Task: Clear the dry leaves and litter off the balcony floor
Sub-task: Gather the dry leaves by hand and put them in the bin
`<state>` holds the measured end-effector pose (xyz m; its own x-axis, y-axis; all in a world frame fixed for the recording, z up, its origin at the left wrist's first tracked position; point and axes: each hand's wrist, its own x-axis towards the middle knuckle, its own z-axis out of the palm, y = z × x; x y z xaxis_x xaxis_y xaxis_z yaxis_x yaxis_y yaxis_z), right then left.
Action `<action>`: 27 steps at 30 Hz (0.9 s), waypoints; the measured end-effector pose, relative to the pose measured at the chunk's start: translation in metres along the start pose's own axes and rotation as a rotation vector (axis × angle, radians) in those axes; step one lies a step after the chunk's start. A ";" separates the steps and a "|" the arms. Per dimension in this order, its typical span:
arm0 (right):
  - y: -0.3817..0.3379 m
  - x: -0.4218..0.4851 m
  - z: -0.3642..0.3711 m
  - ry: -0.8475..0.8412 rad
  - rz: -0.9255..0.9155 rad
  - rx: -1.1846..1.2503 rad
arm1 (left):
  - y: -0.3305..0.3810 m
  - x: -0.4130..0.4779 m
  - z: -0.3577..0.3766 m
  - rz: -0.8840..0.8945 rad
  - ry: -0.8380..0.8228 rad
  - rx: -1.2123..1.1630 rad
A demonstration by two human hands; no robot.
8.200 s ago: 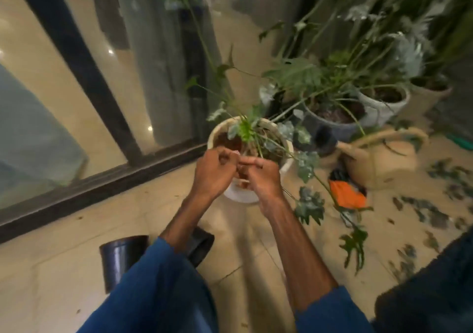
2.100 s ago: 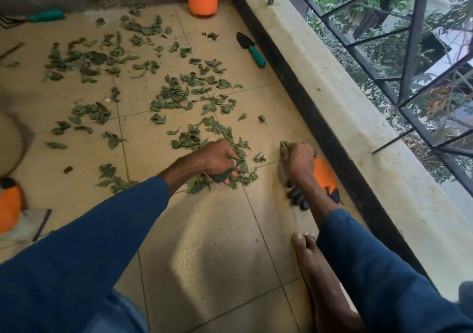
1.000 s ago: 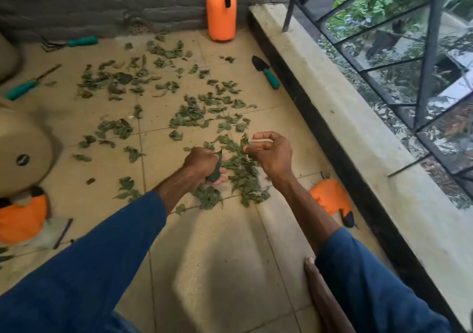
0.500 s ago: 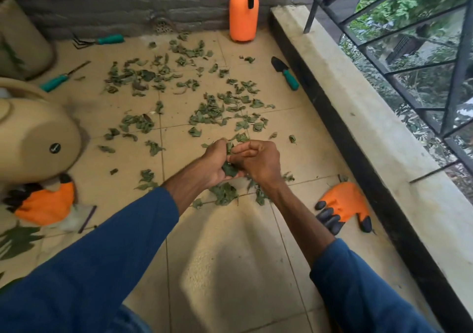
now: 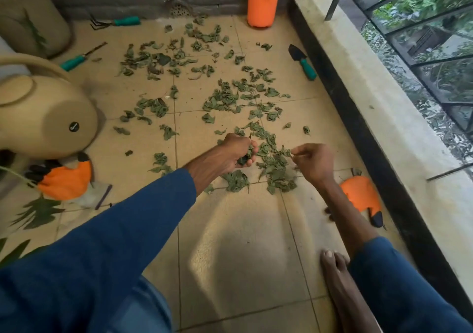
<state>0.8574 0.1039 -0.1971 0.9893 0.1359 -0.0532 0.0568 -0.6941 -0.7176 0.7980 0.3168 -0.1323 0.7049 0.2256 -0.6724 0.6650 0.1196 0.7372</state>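
Dry leaves (image 5: 222, 99) lie scattered across the tiled floor (image 5: 243, 243). At left, the watering can (image 5: 46, 117) bears a sticker (image 5: 74, 127) too small to read. The left hand (image 5: 234, 151) grips a clump of them; the pile lies between it and the curled right hand (image 5: 316, 162), whose hold is unclear.

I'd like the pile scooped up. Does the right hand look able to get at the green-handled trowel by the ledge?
Probably yes. The trowel lies uncovered on the tile beside the ledge, ahead of the right hand; only scattered leaves lie between, though it looks a forward stretch.
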 end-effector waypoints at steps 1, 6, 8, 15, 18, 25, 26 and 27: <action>0.017 0.004 0.003 0.015 0.032 -0.073 | 0.000 0.001 -0.001 -0.002 -0.006 0.007; 0.058 0.014 0.023 -0.051 0.070 -0.335 | -0.002 0.007 -0.002 -0.004 -0.034 -0.012; 0.061 0.015 0.029 -0.080 0.010 -0.392 | -0.002 0.008 -0.001 0.003 -0.048 -0.009; 0.067 0.017 0.010 -0.108 0.106 -0.197 | -0.004 0.013 0.001 -0.049 -0.143 -0.028; 0.063 0.005 -0.006 -0.145 0.098 -0.075 | -0.005 0.016 0.003 -0.063 -0.162 -0.035; 0.055 -0.028 0.009 -0.284 -0.168 -0.220 | -0.005 0.016 0.009 -0.074 -0.160 -0.018; 0.058 -0.030 0.013 -0.290 -0.200 -0.263 | -0.005 0.016 0.009 -0.071 -0.162 -0.014; 0.062 -0.032 0.016 -0.290 -0.218 -0.291 | -0.004 0.016 0.010 -0.067 -0.165 -0.009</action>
<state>0.8272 0.0678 -0.2515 0.8742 0.4636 -0.1443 0.3354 -0.7915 -0.5109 0.8088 0.3104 -0.1468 0.6907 0.0557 -0.7210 0.7099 0.1375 0.6907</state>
